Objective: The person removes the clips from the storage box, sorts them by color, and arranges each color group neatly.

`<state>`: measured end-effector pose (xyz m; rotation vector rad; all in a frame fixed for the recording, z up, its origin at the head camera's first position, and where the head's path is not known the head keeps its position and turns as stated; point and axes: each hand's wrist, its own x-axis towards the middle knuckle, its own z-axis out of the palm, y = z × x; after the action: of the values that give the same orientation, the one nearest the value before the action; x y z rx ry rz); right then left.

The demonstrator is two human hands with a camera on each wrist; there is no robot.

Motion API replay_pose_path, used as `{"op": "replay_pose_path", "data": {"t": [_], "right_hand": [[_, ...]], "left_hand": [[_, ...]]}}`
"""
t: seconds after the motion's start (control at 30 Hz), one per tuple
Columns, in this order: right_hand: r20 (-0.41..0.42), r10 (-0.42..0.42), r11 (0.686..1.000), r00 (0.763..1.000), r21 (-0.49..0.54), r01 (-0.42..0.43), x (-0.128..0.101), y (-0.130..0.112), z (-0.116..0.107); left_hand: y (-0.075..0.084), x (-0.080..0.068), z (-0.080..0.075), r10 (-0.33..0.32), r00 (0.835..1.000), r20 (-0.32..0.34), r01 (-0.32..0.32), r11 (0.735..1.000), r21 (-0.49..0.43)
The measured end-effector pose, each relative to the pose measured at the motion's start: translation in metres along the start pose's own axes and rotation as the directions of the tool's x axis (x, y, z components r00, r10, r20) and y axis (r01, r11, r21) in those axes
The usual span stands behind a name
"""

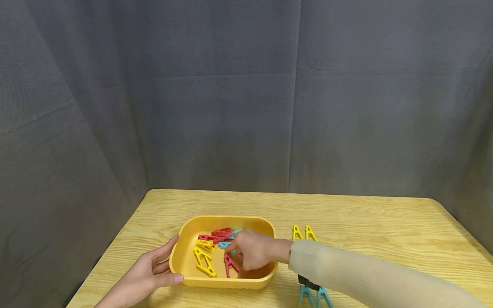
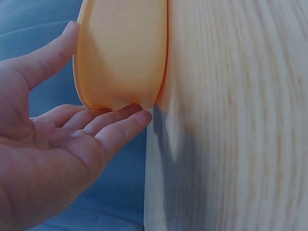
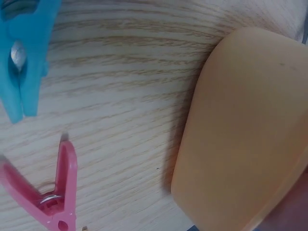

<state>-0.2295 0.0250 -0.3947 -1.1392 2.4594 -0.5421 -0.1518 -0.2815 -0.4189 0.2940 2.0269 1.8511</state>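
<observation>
**Right hand down among the pegs in the yellow tray, left hand steadying the tray's wall**

The left hand [image 1: 148,273] lies flat-fingered and relaxed against the outside of the yellow tray [image 1: 185,252] at its 8 o'clock corner, touching but not gripping it. The right hand [image 1: 252,254] reaches in from 3 o'clock with fingers curled down over the clothes pegs [image 1: 213,244], near a red peg [image 1: 230,264]; whether it already pinches one I cannot tell. The tray sits toward the table's [image 1: 366,222] 7 o'clock part, with two yellow pegs [image 1: 303,232] standing at its 3 o'clock and blue pegs [image 1: 316,296] at 5 o'clock. Likely risks: since the left hand only rests there, a tug on tangled pegs could slide the light tray, and the sleeve [image 1: 346,273] could knock over the standing pegs it passes beside.
</observation>
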Motion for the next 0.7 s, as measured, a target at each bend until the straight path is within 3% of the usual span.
{"op": "replay_pose_path", "data": {"t": [0.33, 0.7], "right_hand": [[0.031, -0.011, 0.998, 0.999, 0.063, 0.009, 0.0020, 0.0031, -0.0025], [-0.006, -0.015, 0.994, 1.000, 0.111, 0.016, 0.0012, 0.0053, -0.0014]], "left_hand": [[0.0007, -0.0005, 0.0007, -0.005, 1.000, -0.012, 0.005, 1.000, 0.020], [0.0011, -0.0003, 0.0005, 0.011, 1.000, -0.001, -0.011, 1.000, 0.019]]}}
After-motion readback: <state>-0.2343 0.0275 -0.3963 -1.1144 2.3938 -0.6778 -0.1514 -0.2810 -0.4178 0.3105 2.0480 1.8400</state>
